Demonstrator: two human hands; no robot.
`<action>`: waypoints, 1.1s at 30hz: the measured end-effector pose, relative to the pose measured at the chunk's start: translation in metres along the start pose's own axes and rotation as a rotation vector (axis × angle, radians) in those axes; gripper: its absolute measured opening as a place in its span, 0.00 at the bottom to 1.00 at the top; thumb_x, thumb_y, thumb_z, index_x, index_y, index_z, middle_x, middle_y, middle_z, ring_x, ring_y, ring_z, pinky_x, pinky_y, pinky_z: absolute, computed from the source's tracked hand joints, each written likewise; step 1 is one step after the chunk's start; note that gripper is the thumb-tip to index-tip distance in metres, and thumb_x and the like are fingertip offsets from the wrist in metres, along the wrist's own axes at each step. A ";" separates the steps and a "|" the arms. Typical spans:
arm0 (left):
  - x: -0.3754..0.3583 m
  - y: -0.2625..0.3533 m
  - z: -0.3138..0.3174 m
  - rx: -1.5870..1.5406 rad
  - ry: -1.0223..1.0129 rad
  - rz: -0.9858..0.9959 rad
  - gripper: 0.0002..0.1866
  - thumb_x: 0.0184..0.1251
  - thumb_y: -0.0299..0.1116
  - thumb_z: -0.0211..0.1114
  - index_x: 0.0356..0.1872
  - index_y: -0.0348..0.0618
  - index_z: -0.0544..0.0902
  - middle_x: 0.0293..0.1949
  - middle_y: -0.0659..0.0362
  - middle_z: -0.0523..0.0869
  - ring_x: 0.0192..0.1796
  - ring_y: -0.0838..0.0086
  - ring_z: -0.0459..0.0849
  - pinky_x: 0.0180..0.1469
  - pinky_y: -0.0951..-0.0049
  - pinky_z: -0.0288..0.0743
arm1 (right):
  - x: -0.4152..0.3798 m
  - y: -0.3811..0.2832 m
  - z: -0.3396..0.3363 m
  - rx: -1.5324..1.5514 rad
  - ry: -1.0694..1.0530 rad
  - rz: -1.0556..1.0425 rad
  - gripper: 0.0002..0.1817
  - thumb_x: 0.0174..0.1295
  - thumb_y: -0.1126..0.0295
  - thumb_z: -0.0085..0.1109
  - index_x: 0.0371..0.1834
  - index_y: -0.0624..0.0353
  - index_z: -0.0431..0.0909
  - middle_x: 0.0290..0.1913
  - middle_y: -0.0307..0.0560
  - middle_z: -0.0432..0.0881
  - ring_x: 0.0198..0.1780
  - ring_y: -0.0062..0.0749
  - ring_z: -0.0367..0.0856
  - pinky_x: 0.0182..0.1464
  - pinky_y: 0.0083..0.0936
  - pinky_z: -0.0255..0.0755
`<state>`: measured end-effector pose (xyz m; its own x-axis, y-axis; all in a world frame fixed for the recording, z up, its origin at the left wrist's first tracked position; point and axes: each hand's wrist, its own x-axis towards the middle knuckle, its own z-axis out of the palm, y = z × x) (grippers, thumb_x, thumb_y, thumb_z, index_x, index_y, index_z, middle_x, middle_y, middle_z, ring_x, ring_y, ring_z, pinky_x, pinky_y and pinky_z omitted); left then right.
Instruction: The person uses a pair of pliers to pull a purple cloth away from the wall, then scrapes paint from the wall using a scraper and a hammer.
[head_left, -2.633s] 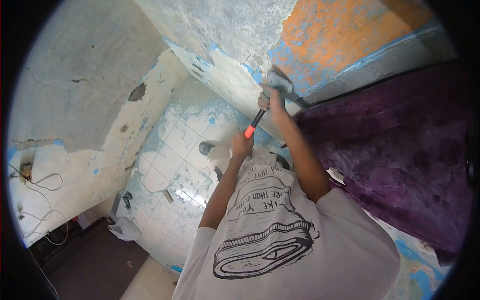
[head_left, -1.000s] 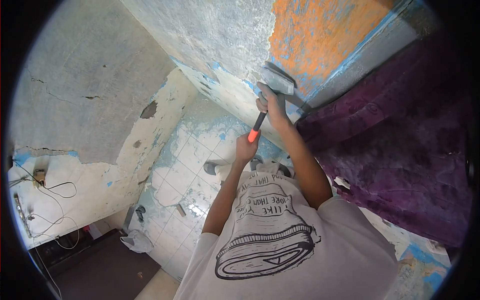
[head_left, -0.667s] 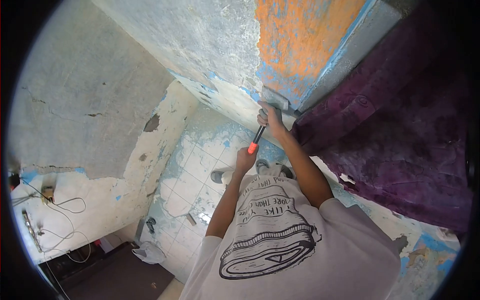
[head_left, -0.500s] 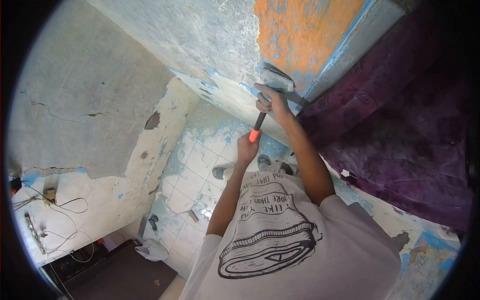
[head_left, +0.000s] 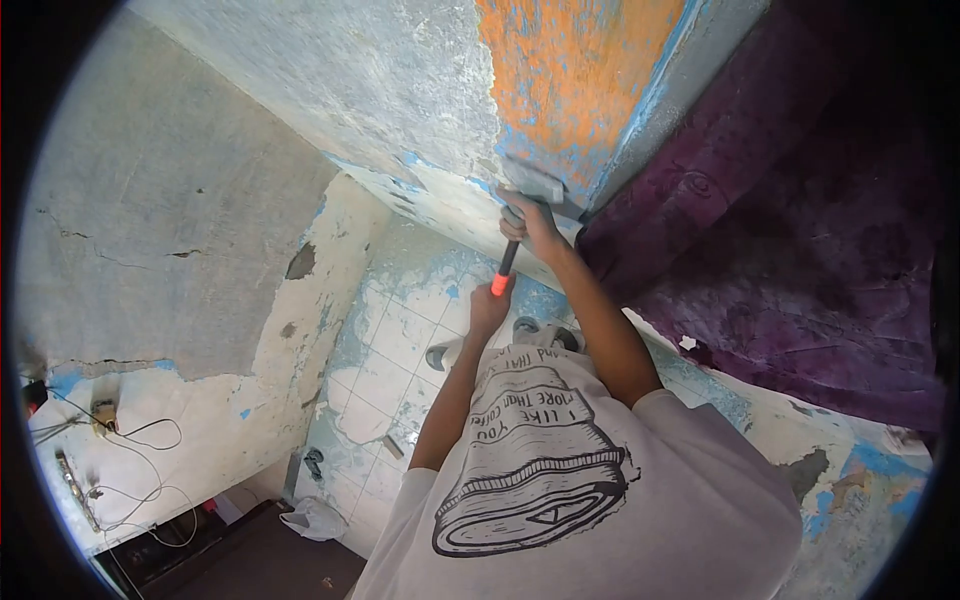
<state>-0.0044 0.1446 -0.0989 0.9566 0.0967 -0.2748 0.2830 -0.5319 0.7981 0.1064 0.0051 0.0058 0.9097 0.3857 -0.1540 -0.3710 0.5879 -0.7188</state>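
A long-handled scraper with a broad grey head lies against the wall, at the lower edge of the orange and blue paint patch. My right hand is wrapped round the dark shaft just below the head, with one finger stretched along it. Lower down, my left hand grips the handle's end by its orange-red band. The scraper's head is slightly blurred, and its exact edge against the wall cannot be made out.
A purple cloth hangs at the right. Cables run down the left wall above a dark cabinet. A white plastic bag and a small block are on the dusty tiled floor.
The scraper and both hands have shifted slightly left in view, the head a little lower. The walls and cloth have shifted left too. Both hands keep their hold.
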 end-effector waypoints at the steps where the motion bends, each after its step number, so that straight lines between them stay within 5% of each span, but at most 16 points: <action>1: -0.004 -0.012 0.003 0.058 -0.036 -0.029 0.32 0.67 0.58 0.61 0.27 0.30 0.83 0.24 0.35 0.81 0.34 0.41 0.85 0.31 0.51 0.73 | -0.001 0.016 -0.013 0.051 0.070 0.069 0.19 0.70 0.65 0.52 0.19 0.47 0.59 0.12 0.29 0.49 0.12 0.18 0.49 0.19 0.23 0.45; 4: -0.021 -0.047 0.013 0.100 -0.066 -0.019 0.31 0.66 0.57 0.63 0.27 0.30 0.83 0.25 0.34 0.81 0.37 0.41 0.85 0.35 0.50 0.74 | -0.008 0.041 -0.036 0.115 0.153 0.172 0.17 0.71 0.64 0.51 0.22 0.48 0.61 0.12 0.29 0.49 0.12 0.19 0.49 0.19 0.23 0.45; 11: 0.005 0.033 0.001 -0.098 -0.016 0.035 0.31 0.64 0.54 0.67 0.24 0.28 0.81 0.19 0.39 0.80 0.25 0.52 0.85 0.30 0.52 0.70 | -0.003 -0.037 0.029 -0.092 0.052 0.030 0.20 0.67 0.63 0.57 0.18 0.46 0.59 0.12 0.29 0.53 0.12 0.17 0.51 0.18 0.21 0.43; 18: -0.017 -0.047 0.033 0.112 -0.026 -0.002 0.25 0.64 0.51 0.66 0.29 0.32 0.84 0.24 0.38 0.82 0.33 0.44 0.86 0.35 0.51 0.74 | -0.008 0.045 -0.044 0.110 0.330 0.175 0.19 0.70 0.64 0.53 0.19 0.48 0.62 0.11 0.29 0.52 0.09 0.20 0.50 0.15 0.23 0.47; 24: 0.006 0.028 0.005 -0.019 0.106 0.083 0.21 0.64 0.45 0.65 0.27 0.32 0.83 0.23 0.38 0.82 0.31 0.44 0.85 0.32 0.54 0.74 | -0.002 -0.022 0.012 -0.070 0.106 0.027 0.22 0.69 0.64 0.53 0.17 0.45 0.58 0.11 0.29 0.52 0.10 0.19 0.50 0.17 0.24 0.44; 30: -0.011 -0.055 0.030 0.283 0.076 -0.154 0.20 0.64 0.44 0.62 0.28 0.34 0.85 0.26 0.40 0.85 0.33 0.43 0.85 0.38 0.50 0.78 | -0.002 0.039 -0.042 0.072 0.154 0.205 0.24 0.70 0.64 0.52 0.15 0.44 0.55 0.10 0.29 0.50 0.11 0.19 0.48 0.18 0.23 0.44; 33: -0.013 -0.017 0.004 0.247 0.031 -0.176 0.16 0.62 0.43 0.61 0.31 0.38 0.86 0.28 0.40 0.85 0.35 0.43 0.86 0.40 0.49 0.79 | -0.002 0.036 -0.038 0.163 0.083 0.178 0.25 0.70 0.63 0.51 0.14 0.44 0.54 0.10 0.30 0.50 0.11 0.21 0.47 0.19 0.24 0.46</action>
<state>-0.0221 0.1487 -0.1113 0.8969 0.2291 -0.3783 0.4233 -0.6927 0.5839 0.0985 -0.0020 -0.0454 0.8369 0.4381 -0.3283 -0.5460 0.6253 -0.5575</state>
